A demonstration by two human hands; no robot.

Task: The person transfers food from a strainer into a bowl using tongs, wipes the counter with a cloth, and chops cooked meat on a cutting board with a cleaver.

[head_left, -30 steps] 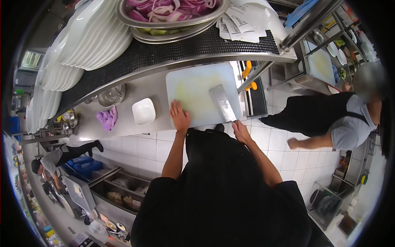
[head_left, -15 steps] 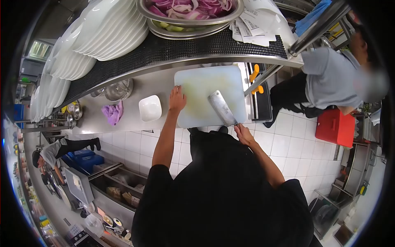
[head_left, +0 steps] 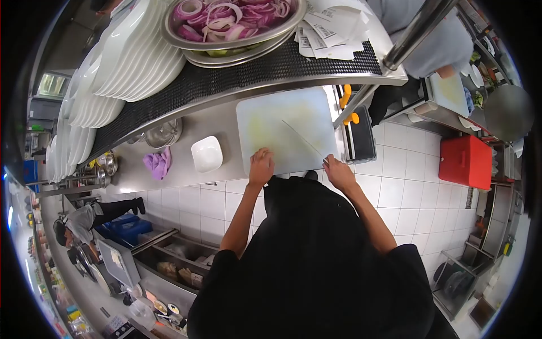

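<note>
A stained white cutting board lies on the steel counter. My right hand is closed on the handle of a cleaver, whose blade is seen edge-on as a thin line slanting over the board. At the board's near left edge rests my left hand, fingers slightly bent and apart, holding nothing visible. A square white bowl stands left of the board, and a crumpled purple cloth lies farther left.
Above the counter, a shelf bears stacked white plates, sliced red onion in a metal dish and paper slips. A person stands beyond the shelf post. A red box is on the floor at right.
The cleaver has turned from showing its flat side to edge-on. My left hand has moved down to the board's near edge. The person at right has moved behind the shelf post.
</note>
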